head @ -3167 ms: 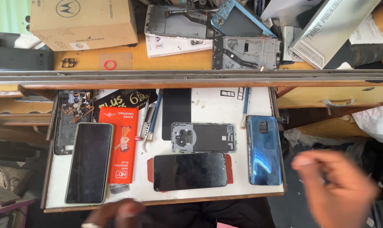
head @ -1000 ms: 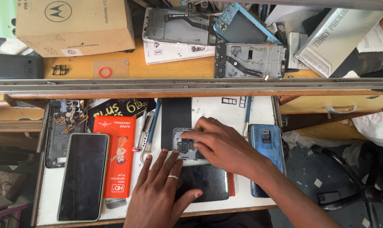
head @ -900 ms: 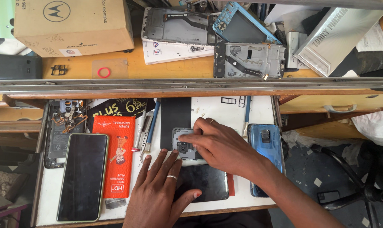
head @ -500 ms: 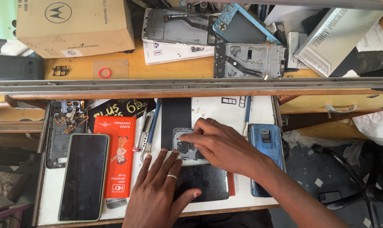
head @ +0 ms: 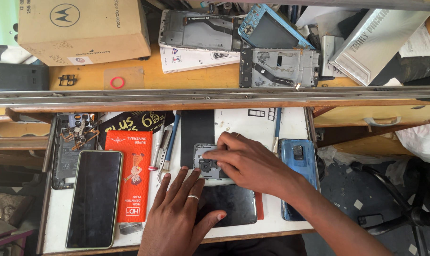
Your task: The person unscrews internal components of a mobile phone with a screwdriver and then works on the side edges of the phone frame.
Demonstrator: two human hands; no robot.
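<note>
A: What is different from a few seconds back?

B: Then the right hand point(head: 246, 163) was a blur off to the right side and the grey phone frame point(head: 206, 162) lay uncovered on the white counter point(head: 238, 124). Now both hands are down on it. Over the last second they barely move; only the fingertips shift a little by the camera cut-out.

A: How do the hands sit?

B: The right hand lies over the right part of the frame, fingers drawn together, tips pressing next to the round lens. Whether it pinches something small there, I cannot tell. The left hand point(head: 177, 215) is flat and spread, ring on one finger, its fingertips touching the frame's lower edge and its thumb resting on the dark phone point(head: 231, 204) below.

A: So the work has settled on the frame?

B: I judge so: one hand steadies, the other works at the camera corner.

A: What stays hidden?

B: Most of the frame lies under the right hand, so its right half is unseen. The blue phone point(head: 298, 175) is partly crossed by the forearm. The black phone point(head: 94, 199) on the left, the red packet point(head: 132, 175) and the tweezers point(head: 160, 149) lie apart, untouched. The contact point itself is too small to read.
</note>
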